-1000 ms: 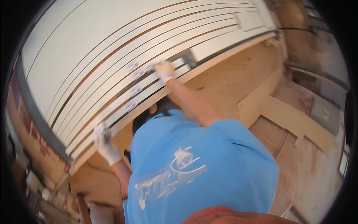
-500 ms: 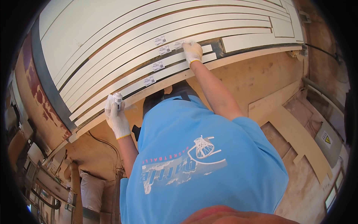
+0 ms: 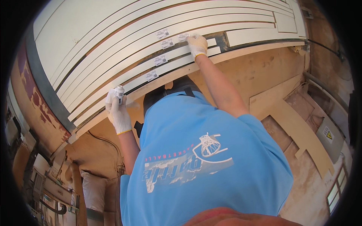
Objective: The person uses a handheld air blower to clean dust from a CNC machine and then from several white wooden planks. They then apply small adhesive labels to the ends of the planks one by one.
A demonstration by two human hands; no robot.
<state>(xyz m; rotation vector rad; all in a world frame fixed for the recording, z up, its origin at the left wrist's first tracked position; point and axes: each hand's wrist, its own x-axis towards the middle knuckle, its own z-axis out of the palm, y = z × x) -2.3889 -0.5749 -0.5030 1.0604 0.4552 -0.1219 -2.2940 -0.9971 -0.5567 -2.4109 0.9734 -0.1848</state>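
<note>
My left hand (image 3: 120,116), in a white knit glove, is closed around a small roll of white labels (image 3: 119,91) at the near left edge of the work surface; pale backing paper trails beside it. Farther right, my gloved right hand (image 3: 198,46) has its fingers bent together on a printed white label (image 3: 183,37), which lies against a long white strip (image 3: 211,42). Its fingertips are partly hidden by the hand itself. Left of that hand, several more labels (image 3: 160,60) lie stuck one per strip in a rough row.
Long white panel strips (image 3: 124,49) lie side by side with dark gaps between them. A wooden rail (image 3: 241,57) runs along the near edge. At the left is a grey border (image 3: 43,75). A cut board (image 3: 301,132) and a grey box (image 3: 329,135) are at the lower right.
The view has shifted slightly. My right hand stays at the same label, its fingers a little more bunched; the left still holds the roll, tilted a bit more upright.
</note>
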